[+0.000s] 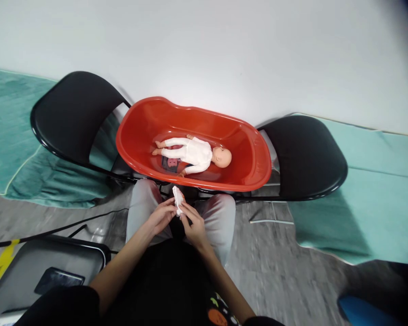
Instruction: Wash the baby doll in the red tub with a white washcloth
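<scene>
Between both hands, over my lap, is a small white object (178, 199) with a touch of red on its side; its exact kind is too small to tell. My left hand (163, 216) pinches its left side with the fingertips. On the right side, my right hand (193, 226) grips it with bent fingers. Just beyond them stands a red baby bathtub (204, 113). A baby doll (197, 153) in white clothing lies in it, head to the right and feet to the left. Under its legs a dark patch with a pink figure (172, 163) shows on the tub floor.
Black folding chairs stand at the tub's left (71, 113) and right (309, 156). Green cloths (377, 190) hang behind them. At lower left a phone (57, 280) lies on a grey seat (27, 262). A black cable (64, 226) runs above it. A white wall (224, 54) rises behind.
</scene>
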`<state>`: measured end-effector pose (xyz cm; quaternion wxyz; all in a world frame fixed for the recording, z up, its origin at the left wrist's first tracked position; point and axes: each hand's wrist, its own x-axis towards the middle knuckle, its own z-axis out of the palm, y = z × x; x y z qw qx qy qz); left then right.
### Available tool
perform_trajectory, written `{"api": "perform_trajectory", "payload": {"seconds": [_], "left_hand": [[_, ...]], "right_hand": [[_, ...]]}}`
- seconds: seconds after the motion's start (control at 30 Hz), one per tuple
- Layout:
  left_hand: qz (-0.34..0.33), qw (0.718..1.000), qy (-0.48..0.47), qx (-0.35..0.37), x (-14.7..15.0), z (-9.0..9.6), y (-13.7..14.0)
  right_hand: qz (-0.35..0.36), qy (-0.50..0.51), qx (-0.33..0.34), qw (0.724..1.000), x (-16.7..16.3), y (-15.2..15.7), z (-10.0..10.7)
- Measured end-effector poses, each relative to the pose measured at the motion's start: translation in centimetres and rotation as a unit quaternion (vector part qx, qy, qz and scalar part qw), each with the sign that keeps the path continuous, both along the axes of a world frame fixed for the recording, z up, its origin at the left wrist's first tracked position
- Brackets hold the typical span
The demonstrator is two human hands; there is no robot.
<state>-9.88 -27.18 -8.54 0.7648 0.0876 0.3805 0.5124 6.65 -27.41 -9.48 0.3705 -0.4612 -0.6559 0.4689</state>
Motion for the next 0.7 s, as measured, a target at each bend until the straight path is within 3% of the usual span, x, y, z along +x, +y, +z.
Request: {"api": "perform_trajectory", "payload": {"seconds": [0.2, 0.33, 0.43, 0.57, 0.63, 0.7], "left_hand": [[-0.002, 1.0, 0.014, 0.01, -0.1, -0.5, -0.2], [-0.001, 0.997, 0.071, -0.021, -0.1, -0.4, -0.3], [-0.037, 0.994, 0.102, -0.033, -0.3, 0.0, -0.5], [-0.109, 0.987, 0.122, 0.0, -0.6, 0.8, -0.5], [-0.143, 0.981, 0.132, 0.025, -0.6, 1.1, -0.4], [-0.168, 0.974, 0.144, 0.048, -0.6, 1.3, -0.4]], "right_hand": [[0.018, -0.052, 0.053, 0.997, -0.7, -0.8, -0.4], [0.031, -0.026, 0.002, 0.999, -0.7, -1.0, -0.1], [-0.003, -0.003, -0.04, 0.999, -0.3, -0.5, -0.2], [-0.107, 0.014, -0.029, 0.994, 1.1, 0.9, -1.1], [-0.109, 0.015, -0.027, 0.994, 1.9, 1.7, -1.4], [-0.063, 0.02, -0.045, 0.997, 2.7, 2.4, -1.4]]}}
